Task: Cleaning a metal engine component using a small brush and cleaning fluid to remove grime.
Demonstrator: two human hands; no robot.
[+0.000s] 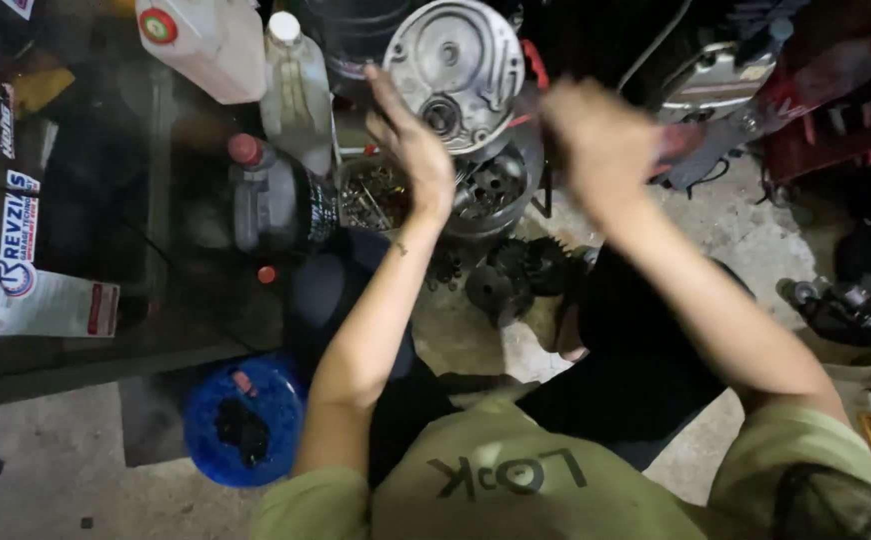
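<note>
While the left hand (414,140) props it upright above a parts bowl (486,190), the cover (454,70) shows round, grey cast metal with a dark bearing hole; the blurred right hand's (601,145) grip is unclear.

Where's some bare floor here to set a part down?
Bare concrete lies left of the blue bowl and at right between the knee and the red frame. It is crowded ahead: gears, parts tub and bottles under both hands.

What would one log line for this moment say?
left hand: steadies round metal cover | right hand: blurred, raised beside it | gears: on floor
</note>
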